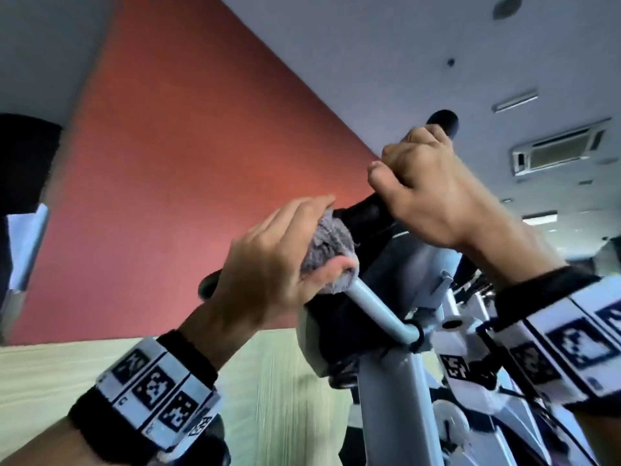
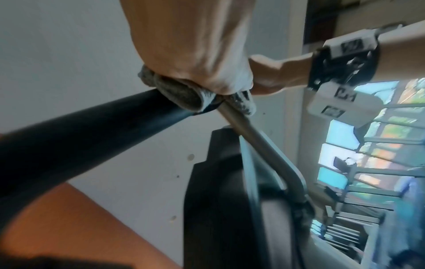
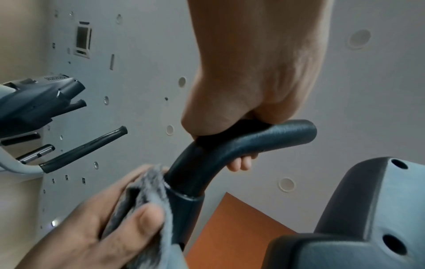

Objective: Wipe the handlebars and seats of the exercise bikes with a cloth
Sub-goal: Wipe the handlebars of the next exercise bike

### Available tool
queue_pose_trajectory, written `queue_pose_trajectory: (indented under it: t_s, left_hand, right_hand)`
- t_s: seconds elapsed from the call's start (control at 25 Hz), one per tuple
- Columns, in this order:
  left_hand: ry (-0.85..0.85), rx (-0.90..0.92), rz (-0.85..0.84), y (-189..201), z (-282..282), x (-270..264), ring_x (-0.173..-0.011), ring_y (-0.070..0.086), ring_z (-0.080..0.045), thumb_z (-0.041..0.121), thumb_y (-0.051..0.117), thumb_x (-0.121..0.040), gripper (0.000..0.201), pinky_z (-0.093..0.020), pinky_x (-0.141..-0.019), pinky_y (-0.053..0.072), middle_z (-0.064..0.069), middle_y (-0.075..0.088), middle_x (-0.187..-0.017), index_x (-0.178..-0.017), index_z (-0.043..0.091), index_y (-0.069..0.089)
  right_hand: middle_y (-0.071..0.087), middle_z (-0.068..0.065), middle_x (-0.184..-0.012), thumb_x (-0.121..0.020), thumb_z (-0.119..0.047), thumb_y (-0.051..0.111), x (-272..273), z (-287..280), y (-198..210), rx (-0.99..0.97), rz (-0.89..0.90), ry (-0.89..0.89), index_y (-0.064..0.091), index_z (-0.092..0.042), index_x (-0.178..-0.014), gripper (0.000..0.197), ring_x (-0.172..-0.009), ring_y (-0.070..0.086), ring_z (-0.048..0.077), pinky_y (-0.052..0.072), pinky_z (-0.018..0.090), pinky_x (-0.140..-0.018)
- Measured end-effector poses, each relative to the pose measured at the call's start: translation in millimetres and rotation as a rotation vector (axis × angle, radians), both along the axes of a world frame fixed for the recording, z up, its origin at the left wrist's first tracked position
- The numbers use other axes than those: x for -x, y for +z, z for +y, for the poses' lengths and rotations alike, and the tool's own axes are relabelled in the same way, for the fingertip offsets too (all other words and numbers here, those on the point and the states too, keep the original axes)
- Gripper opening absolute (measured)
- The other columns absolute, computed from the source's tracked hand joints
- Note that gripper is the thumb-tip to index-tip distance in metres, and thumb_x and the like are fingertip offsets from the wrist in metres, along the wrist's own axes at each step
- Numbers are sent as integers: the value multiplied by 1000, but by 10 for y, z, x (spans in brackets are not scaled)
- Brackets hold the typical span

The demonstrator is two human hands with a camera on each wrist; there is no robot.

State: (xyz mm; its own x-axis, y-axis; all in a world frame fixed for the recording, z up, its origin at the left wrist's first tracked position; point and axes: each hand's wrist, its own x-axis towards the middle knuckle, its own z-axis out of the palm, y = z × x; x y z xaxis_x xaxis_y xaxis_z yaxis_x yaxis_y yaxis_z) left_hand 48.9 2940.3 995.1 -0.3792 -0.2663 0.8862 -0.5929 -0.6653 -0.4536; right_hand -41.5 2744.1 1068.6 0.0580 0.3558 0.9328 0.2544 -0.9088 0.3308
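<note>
Wrapping fuzzy grey cloth (image 1: 331,245) round curved black foam handlebar (image 3: 230,151), left hand (image 1: 268,264).

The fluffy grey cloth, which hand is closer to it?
Left. The left hand is wrapped around the grey cloth, holding it on the handlebar. The right hand grips the bare black grip higher up, apart from the cloth.

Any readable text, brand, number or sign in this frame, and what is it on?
No readable words, brands or numbers in any view.
Left wristband: black-and-white square code markers only, no letters.
Right wristband: the same kind of markers, blurred.
Handlebar, cloth, bike console: no label shows.
</note>
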Motion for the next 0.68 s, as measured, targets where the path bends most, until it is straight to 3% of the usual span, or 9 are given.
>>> queue_pose_trajectory:
  t_s: [0.08,0.2,0.32,0.48,0.56,0.68]
  left_hand:
    - [-52,60,-38,-125,39,-116,-108,62,-14,68,51,-95,71,-26,-82,53,-1,66,-125,-136,10,58]
    - [-5,198,-89,-60,-274,53,-98,64,-16,66,60,-90,62,-29,-74,49,2,66,-114,-125,15,63]
    - [119,238,-185,40,-551,219,-90,64,-20,60,61,-88,53,-33,-69,47,2,66,-102,-117,17,65]
    - [38,193,-271,-77,-211,-121,-110,66,-18,60,65,-93,66,-31,-85,55,-1,67,-126,-138,12,59]
    - [-7,220,-226,-128,-149,-170,-107,67,-15,65,65,-89,71,-31,-79,57,2,67,-123,-137,13,59]
    - [47,253,-189,-18,-364,23,-94,68,-16,64,66,-86,61,-32,-69,52,5,68,-110,-127,19,64]
  right_hand:
    - [43,-8,-63,-95,-34,30,-6,25,-57,-5,-27,12,32,-16,-57,42,-87,40,26,28,36,-101]
    - [47,0,-67,-101,-30,33,-17,64,-113,-31,-60,54,33,-19,-57,45,-90,43,29,27,36,-103]
    - [46,-2,-69,-108,-24,38,-39,38,-126,-19,-85,59,36,-20,-59,50,-91,46,31,28,41,-105]
    - [44,0,-69,-109,-22,37,-43,38,-122,-17,-127,50,35,-17,-60,50,-87,45,32,29,40,-101]
    - [41,1,-68,-109,-20,37,-48,90,-156,-40,-151,44,33,-16,-59,51,-86,44,32,29,41,-101]
    - [40,1,-66,-108,-18,38,-58,141,-207,-76,-189,62,31,-18,-57,52,-87,43,32,29,41,-100]
